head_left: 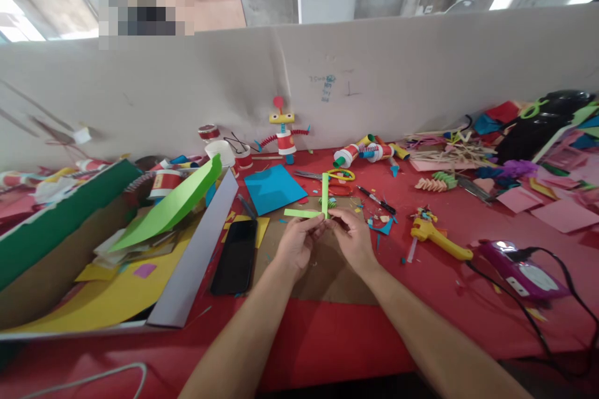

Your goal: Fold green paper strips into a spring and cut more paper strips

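Note:
My left hand (pixel 297 243) and my right hand (pixel 352 238) meet over a brown cardboard sheet (pixel 327 277) on the red table. Both pinch two light green paper strips (pixel 312 209) crossed at a right angle: one strip points left, the other stands up. The fingers of both hands are closed on the strips' joint. A small folded green paper spring (pixel 331 202) lies just behind them.
A black phone (pixel 234 257) lies left of my hands, beside a blue paper sheet (pixel 274 189). Scissors (pixel 337 176), a yellow glue gun (pixel 437 238) and a purple device (pixel 519 271) sit to the right. Yellow and green card (pixel 154 218) fill a box at left. A paper robot (pixel 283 131) stands by the wall.

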Demonstrator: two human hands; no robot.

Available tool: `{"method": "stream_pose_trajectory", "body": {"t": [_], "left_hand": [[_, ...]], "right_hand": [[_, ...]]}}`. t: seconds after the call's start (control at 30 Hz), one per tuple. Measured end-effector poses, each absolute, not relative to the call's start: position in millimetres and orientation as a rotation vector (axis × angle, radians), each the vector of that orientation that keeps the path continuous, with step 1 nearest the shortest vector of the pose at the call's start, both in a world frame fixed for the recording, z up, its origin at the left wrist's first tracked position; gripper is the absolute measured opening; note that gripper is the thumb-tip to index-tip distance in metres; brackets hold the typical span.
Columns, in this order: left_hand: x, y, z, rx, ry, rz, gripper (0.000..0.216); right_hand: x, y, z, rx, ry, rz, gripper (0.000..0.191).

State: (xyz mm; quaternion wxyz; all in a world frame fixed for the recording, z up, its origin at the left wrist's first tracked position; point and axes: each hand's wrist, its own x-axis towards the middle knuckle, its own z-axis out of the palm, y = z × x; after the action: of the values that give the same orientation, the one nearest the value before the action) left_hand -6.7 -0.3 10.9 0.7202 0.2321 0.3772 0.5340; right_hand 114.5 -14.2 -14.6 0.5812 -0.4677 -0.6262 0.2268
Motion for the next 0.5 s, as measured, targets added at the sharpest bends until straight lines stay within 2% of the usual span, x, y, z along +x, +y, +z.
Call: {"method": "stream_pose_trajectory", "body": {"t": [0.1, 0.33, 0.5], "left_hand": [[-5.7, -0.2, 8.3, 0.542, 0.834, 1.217, 0.015], [-3.2, -5.1, 10.7, 0.766, 0.894, 1.275, 0.018], [-3.2, -6.8, 12.7, 0.945, 0.987, 1.245, 0.014]], "right_hand": [[112.8, -13.3, -16.5, -1.083, -1.402, 0.577, 0.016], [109.4, -12.8, -13.6, -1.073, -1.246, 0.908, 0.021], [111.5, -11.8, -5.4, -1.106, -1.155, 0.867, 0.019]]}}
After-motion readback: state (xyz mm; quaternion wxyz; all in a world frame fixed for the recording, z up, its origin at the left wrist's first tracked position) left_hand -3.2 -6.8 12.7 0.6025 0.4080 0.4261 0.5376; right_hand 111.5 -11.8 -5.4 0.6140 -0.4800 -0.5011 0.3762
